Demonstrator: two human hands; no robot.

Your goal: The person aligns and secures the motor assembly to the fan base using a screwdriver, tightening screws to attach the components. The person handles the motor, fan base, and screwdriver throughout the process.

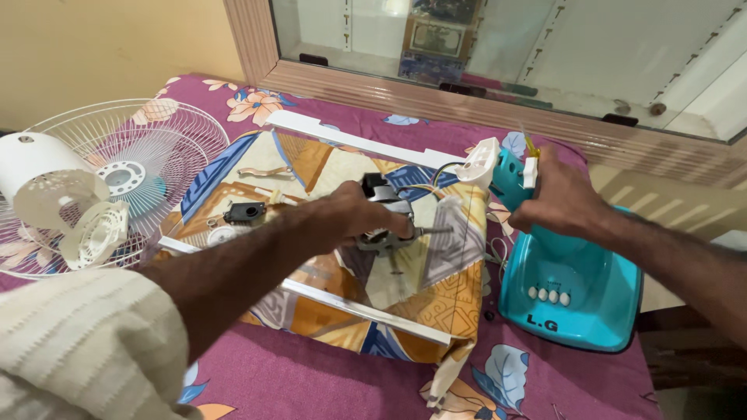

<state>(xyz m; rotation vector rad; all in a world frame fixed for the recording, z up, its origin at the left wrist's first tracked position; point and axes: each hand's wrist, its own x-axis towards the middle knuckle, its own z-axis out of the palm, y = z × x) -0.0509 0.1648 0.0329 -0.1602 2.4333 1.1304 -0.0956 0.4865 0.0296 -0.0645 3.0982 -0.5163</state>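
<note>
Fan taken apart on a patterned cloth, both hands at work.

At left lie one white grille (148, 167) and two white covers (58, 194). At centre the left hand (366, 218) is clamped on one motor (389, 225), its shaft pointing right, long axis level. At right the right hand (556, 198) is closed round the neck of one teal base (572, 288) bearing four buttons (548, 295).

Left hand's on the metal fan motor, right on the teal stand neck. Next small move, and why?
Probably ease the grey metal fan motor in the left hand toward the white bracket atop the teal plastic fan stand, which the right hand steadies. The motor sits apart from the stand's neck, wires run between them, and its shaft points that way. How it seats there can't be seen.
</note>
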